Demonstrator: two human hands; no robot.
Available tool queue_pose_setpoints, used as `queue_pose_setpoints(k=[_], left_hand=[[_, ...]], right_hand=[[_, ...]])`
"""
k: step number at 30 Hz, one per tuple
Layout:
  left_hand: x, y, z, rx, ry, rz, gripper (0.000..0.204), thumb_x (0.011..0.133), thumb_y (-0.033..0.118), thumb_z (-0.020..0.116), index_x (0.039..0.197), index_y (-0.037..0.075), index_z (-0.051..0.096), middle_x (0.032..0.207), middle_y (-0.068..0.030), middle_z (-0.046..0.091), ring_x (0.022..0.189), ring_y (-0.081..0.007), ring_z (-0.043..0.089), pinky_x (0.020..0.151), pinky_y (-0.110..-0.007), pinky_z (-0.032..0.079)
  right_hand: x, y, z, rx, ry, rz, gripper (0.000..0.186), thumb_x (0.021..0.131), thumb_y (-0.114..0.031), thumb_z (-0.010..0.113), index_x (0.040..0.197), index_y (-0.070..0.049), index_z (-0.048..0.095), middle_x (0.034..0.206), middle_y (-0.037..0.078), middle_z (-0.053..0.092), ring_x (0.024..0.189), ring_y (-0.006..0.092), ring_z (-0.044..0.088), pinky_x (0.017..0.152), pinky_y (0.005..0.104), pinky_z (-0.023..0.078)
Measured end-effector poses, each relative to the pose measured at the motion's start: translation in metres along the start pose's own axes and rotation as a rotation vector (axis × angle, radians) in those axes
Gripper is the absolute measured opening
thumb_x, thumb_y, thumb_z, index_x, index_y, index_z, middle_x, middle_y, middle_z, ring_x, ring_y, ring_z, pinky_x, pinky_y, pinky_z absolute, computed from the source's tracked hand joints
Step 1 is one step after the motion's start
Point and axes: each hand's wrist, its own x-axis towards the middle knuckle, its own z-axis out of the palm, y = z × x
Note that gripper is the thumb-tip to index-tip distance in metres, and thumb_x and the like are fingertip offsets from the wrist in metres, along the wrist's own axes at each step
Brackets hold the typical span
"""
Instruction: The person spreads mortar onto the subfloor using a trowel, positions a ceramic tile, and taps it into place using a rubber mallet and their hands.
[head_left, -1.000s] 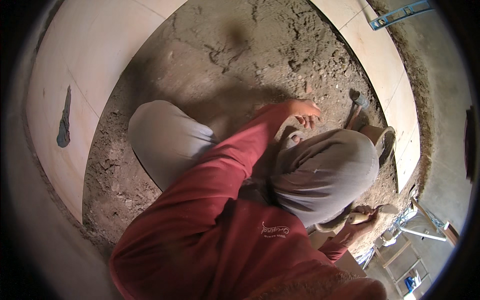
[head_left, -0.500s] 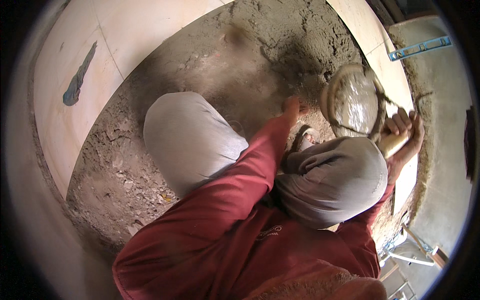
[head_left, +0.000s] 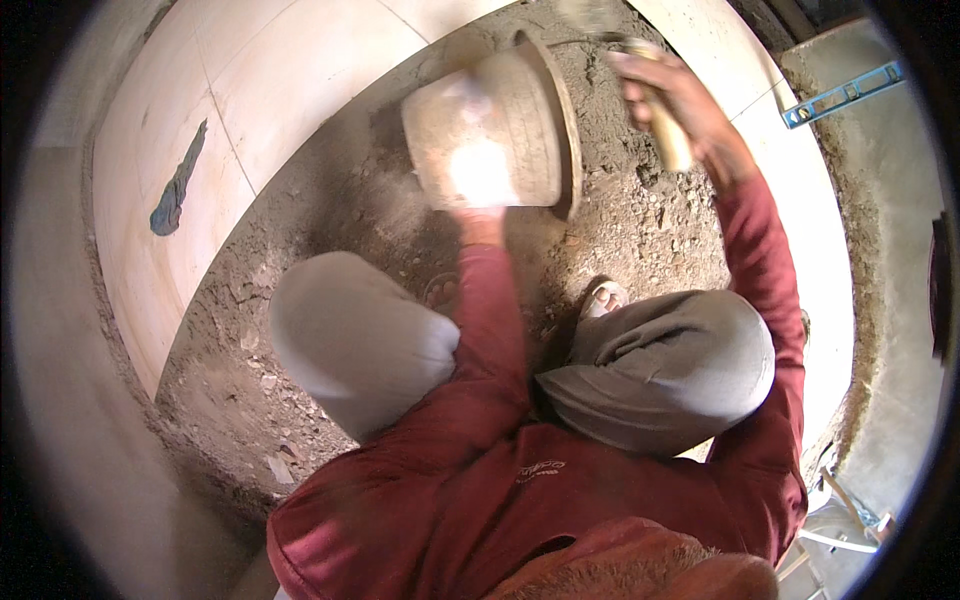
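Observation:
A pale, mud-stained bucket (head_left: 525,130) is tipped on its side above the wet mortar (head_left: 600,90), its rim facing right. My left hand (head_left: 482,226) supports it from the near side; glare and the bucket hide most of the fingers. To the right of the rim, my right hand (head_left: 680,95) is closed round the wooden handle of a trowel (head_left: 672,140). The trowel's blade is smeared by motion near the top edge of the view. The inside of the bucket is turned away from me.
Rubble and loose dirt (head_left: 270,380) cover the ground around my feet. Large pale tiles (head_left: 260,70) border the mortar on the left and right. A dark rag-like strip (head_left: 180,185) lies on the left tiles. At the far right is a blue spirit level (head_left: 843,95).
The bucket has gone from beside my right knee to the front middle and been tipped over. My left hand has come from the ground to the bucket; my right hand has moved forward with the trowel.

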Motion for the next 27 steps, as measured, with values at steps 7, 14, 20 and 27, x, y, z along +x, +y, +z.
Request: queue_pose_setpoints(k=[7,14,20,27], left_hand=[[0.009,0.024,0.047,0.464,0.220,0.171,0.076,0.092,0.061,0.040,0.148,0.009,0.045,0.146,-0.0135,0.052,0.132,-0.0330,0.052,0.108,-0.053,0.047],[0.003,-0.076,0.057,0.685,0.167,0.078,0.069,0.098,0.055,0.050,0.147,0.007,0.044,0.142,-0.0123,0.052,0.130,-0.0258,0.049,0.111,-0.040,0.038],[0.001,-0.097,0.151,1.043,-0.533,0.451,0.049,0.103,0.037,0.048,0.138,0.003,0.055,0.137,-0.0161,0.056,0.124,-0.0274,0.055,0.107,-0.039,0.041],[0.010,0.059,0.272,1.771,-0.632,1.482,0.054,0.099,0.022,0.055,0.146,-0.002,0.044,0.139,-0.0204,0.056,0.126,-0.0315,0.056,0.106,-0.042,0.045]], right_hand=[[0.087,0.078,-0.020,-0.015,-0.067,0.083,0.037,0.088,-0.034,0.080,0.105,-0.007,0.061,0.067,-0.004,0.059,0.049,0.0049,0.054,0.044,0.0184,0.048],[0.025,0.163,-0.122,0.134,0.263,0.162,0.022,0.090,-0.021,0.076,0.095,-0.009,0.059,0.067,-0.008,0.056,0.050,0.0031,0.050,0.045,0.0154,0.045],[-0.019,0.156,-0.161,0.368,0.454,0.050,0.011,0.095,-0.020,0.067,0.091,-0.011,0.062,0.067,-0.006,0.059,0.049,0.0036,0.052,0.043,0.0169,0.045],[0.041,0.056,-0.021,0.702,0.157,-0.399,0.011,0.097,-0.018,0.063,0.097,-0.007,0.062,0.066,-0.004,0.054,0.054,0.0052,0.054,0.047,0.0212,0.051]])
